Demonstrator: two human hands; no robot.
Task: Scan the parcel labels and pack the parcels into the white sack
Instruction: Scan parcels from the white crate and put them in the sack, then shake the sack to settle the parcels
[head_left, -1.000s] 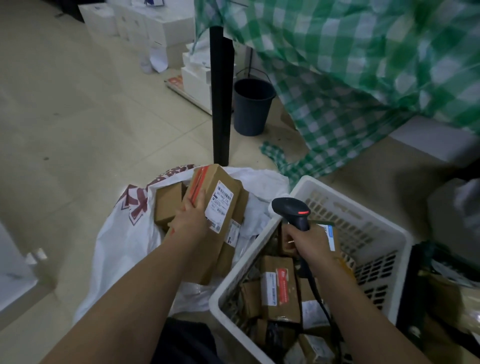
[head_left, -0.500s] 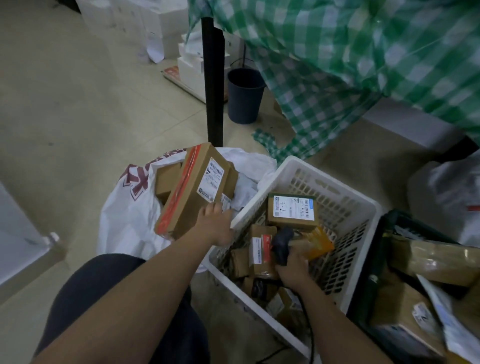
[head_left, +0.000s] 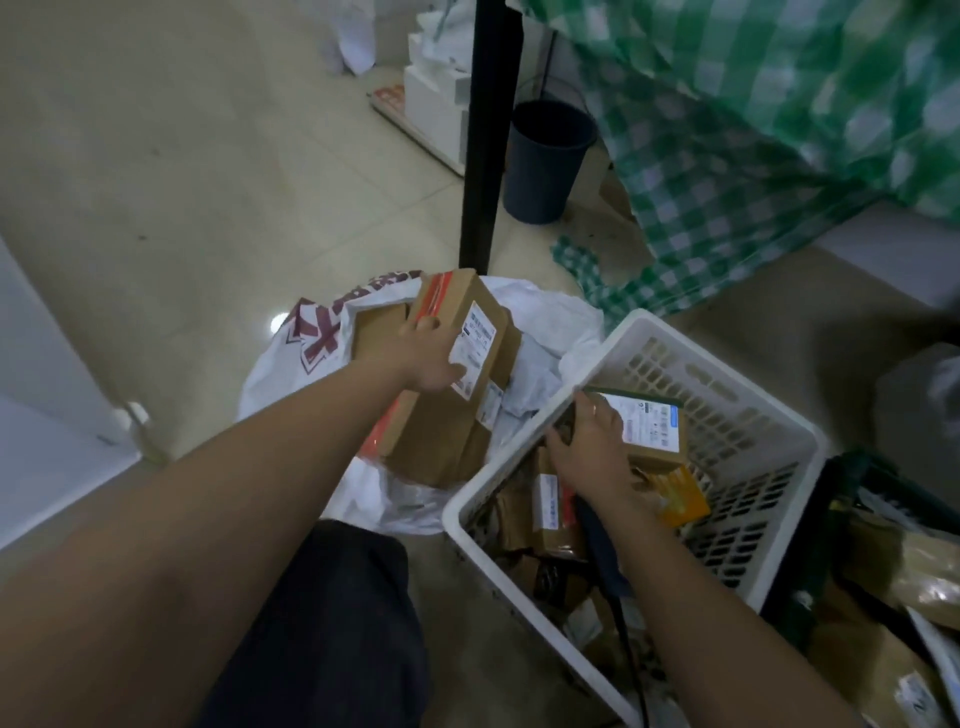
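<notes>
Cardboard boxes, three that I can count, sit in one white sack (head_left: 291, 384). My left hand (head_left: 426, 358) has its grip closed round the long box (head_left: 441, 415) on top. Beside the sack, one white basket (head_left: 737, 384) holds several parcels. My right hand (head_left: 592, 452) lies on one labelled parcel (head_left: 652, 431); I cannot tell its grip. One scanner (head_left: 600, 545) shows under the wrist.

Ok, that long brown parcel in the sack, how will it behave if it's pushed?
The long parcel looks like stiff cardboard with square edges, so it probably won't flop. It leans on other boxes in the white sack, so it may tip once the left hand lets go.
</notes>
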